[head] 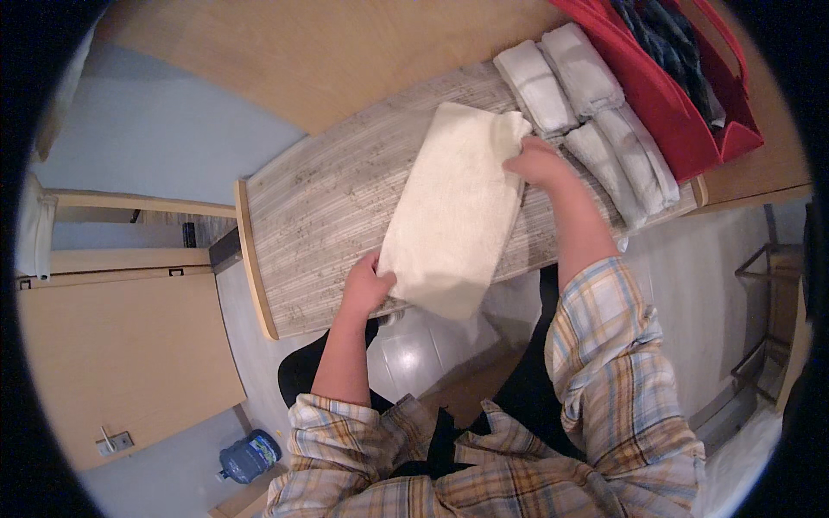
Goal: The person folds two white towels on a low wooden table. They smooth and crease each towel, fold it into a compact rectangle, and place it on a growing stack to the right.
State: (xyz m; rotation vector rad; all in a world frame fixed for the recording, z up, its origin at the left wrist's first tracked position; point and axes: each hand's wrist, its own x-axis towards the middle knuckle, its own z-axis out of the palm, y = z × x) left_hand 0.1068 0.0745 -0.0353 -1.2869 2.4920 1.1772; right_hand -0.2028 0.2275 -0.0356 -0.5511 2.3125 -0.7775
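A cream-coloured cloth that looks like a towel (453, 201), folded into a long strip, lies slantwise across a wood-patterned tabletop (311, 226). Its near end hangs over the table's front edge. My left hand (368, 285) grips the cloth's near left corner, thumb on top. At the far right side, my right hand (541, 162) pinches the cloth's edge, where the fabric bunches a little. Just beyond my right hand are several white folded towels (583, 71), laid in pairs.
A red fabric bag (673, 123) with dark patterned cloth (673, 52) inside stands at the right behind the towels. A wooden panel (363, 52) rises along the table's back. A wooden door (129, 369) and a large blue water bottle (249, 456) are at the lower left.
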